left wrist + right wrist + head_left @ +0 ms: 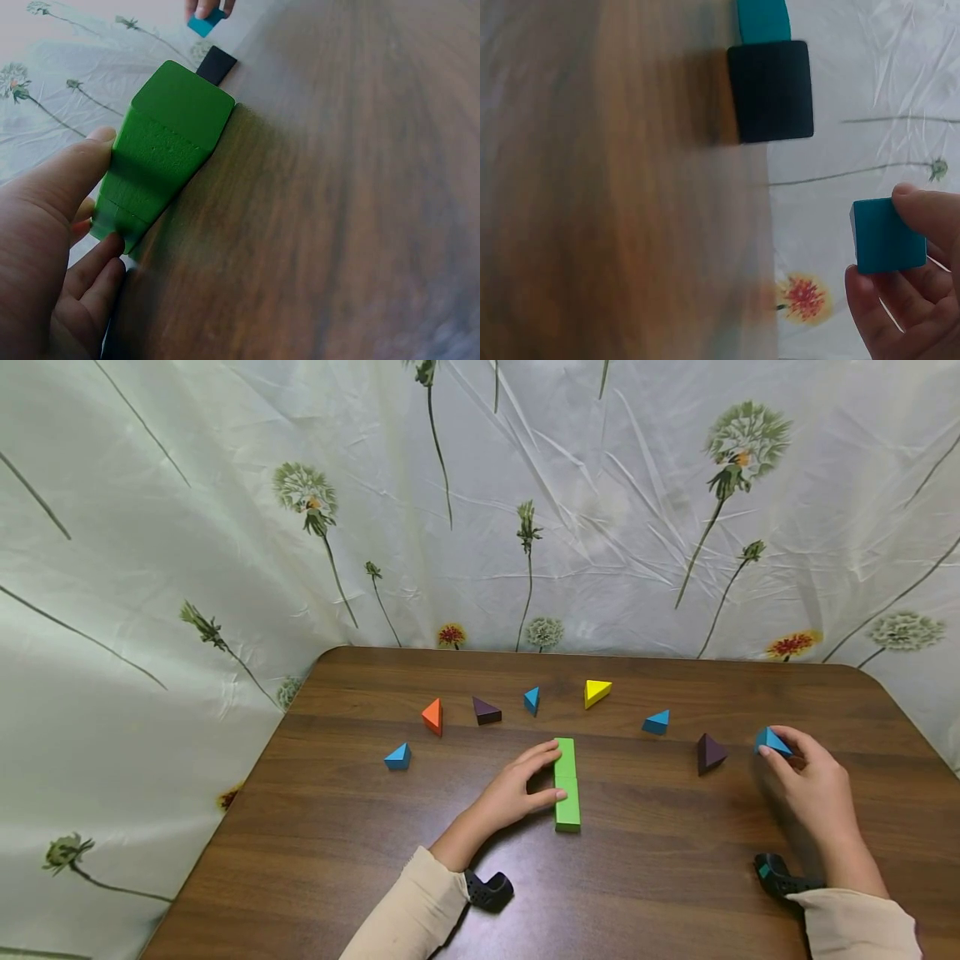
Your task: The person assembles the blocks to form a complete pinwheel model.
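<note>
Where the left grip lies, lower centre, fingers are spread and fairly straight, touching the left edge of two green rectangular blocks set end to end at centre frame; nothing enclosed. Look like painted wood: probably light, rigid, hard to break, a little slick on smooth faces. Best hold judged across the long sides, near the seam; sideways pressure on one end might part the pair. Right of frame: right grip nearly closed, pinching a blue triangular block between thumb and fingers, apparently off the surface. Likely light and stiff too; firmest hold judged across its parallel triangular faces, as converging sides may slip.

Worktop: brown wood grain, smooth, sheen at lower centre. Loose pieces, left to right: blue wedge, orange wedge, dark purple wedge, small blue wedge, yellow wedge, another blue wedge, second dark purple wedge, near the pinched block. Room: white dandelion-print cloth, creased, from left edge across the top.
</note>
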Demonstrator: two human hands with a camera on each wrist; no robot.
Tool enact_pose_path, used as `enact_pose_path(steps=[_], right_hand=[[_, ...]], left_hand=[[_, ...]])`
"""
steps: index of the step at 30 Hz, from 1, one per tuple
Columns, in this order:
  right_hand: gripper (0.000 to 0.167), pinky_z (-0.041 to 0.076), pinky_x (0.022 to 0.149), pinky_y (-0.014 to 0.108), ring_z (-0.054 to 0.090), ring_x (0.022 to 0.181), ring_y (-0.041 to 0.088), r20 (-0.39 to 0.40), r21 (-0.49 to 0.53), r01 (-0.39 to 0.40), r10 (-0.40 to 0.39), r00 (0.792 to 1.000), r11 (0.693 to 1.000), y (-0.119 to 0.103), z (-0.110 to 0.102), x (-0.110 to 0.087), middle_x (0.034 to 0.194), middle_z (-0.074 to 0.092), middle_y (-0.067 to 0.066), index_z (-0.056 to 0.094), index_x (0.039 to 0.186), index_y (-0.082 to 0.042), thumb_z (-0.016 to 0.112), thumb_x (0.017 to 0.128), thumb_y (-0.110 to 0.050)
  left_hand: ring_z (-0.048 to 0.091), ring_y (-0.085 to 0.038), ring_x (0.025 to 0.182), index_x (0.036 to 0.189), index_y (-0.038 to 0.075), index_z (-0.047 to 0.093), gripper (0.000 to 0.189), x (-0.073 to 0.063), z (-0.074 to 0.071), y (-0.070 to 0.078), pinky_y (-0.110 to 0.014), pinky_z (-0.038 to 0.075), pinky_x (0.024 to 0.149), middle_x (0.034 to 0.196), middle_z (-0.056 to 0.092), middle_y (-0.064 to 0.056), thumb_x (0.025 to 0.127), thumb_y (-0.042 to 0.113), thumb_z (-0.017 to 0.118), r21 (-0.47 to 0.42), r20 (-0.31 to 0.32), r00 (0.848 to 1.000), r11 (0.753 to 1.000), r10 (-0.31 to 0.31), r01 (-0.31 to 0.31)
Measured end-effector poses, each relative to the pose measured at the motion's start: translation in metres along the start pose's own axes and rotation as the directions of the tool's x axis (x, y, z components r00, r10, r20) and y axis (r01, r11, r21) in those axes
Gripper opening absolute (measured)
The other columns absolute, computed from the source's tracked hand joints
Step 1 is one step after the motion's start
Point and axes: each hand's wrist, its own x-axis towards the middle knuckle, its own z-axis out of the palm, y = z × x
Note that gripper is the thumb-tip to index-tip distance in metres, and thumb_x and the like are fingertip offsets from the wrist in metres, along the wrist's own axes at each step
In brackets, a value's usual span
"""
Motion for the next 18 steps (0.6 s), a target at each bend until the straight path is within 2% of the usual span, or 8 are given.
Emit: enact_pose_path(steps=[5,8,10,13,18], right_hand=[[0.035,0.029,0.062,0.000,0.029,0.079,-0.023,-0.011,0.002,0.032,-0.032,0.999,0.999,-0.010,0.001,0.002,0.105,0.055,0.028,0.053,0.117,0.006,0.060,0.087,-0.010],[0.034,0.030,0.063,-0.001,0.036,0.081,-0.016,-0.019,0.014,0.048,-0.048,0.999,0.999,-0.016,0.003,0.003,0.105,0.055,0.027,0.053,0.117,0.006,0.059,0.087,-0.010],[0.035,0.030,0.064,-0.001,0.044,0.083,-0.006,-0.029,0.031,0.048,-0.047,0.998,0.998,-0.019,0.006,0.004,0.104,0.054,0.025,0.053,0.118,0.005,0.059,0.087,-0.011],[0.035,0.030,0.066,-0.001,0.052,0.088,0.018,-0.037,0.064,0.070,-0.068,0.997,0.996,-0.027,0.010,0.007,0.105,0.054,0.024,0.052,0.118,0.005,0.059,0.088,-0.010],[0.036,0.031,0.067,-0.001,0.052,0.092,0.031,-0.022,0.108,0.096,-0.094,0.995,0.990,-0.039,0.017,0.013,0.107,0.054,0.024,0.051,0.120,0.004,0.058,0.088,-0.012]], left_hand=[[0.027,-0.012,0.129,0.133,0.008,0.044,0.058,0.000,0.000,0.000,-0.033,0.026,0.102,0.142,0.032,0.002,0.084,0.032,0.063,-0.002,-0.002,1.000,1.000,0.001,-0.001],[0.027,-0.012,0.129,0.133,0.007,0.044,0.058,0.000,0.000,0.000,-0.033,0.026,0.102,0.142,0.032,0.002,0.084,0.032,0.063,-0.001,-0.002,1.000,1.000,0.000,0.000],[0.027,-0.013,0.129,0.133,0.007,0.044,0.058,0.000,0.000,0.000,-0.033,0.026,0.102,0.142,0.032,0.002,0.084,0.032,0.063,0.000,-0.002,1.000,1.000,0.000,0.000],[0.027,-0.013,0.129,0.133,0.007,0.044,0.058,0.000,0.000,0.000,-0.033,0.026,0.102,0.142,0.032,0.002,0.084,0.032,0.063,-0.001,-0.002,1.000,1.000,0.000,0.000],[0.027,-0.012,0.129,0.133,0.008,0.044,0.058,0.000,0.000,0.000,-0.033,0.026,0.102,0.142,0.032,0.003,0.084,0.032,0.063,0.011,0.000,1.000,1.000,0.005,-0.005]])
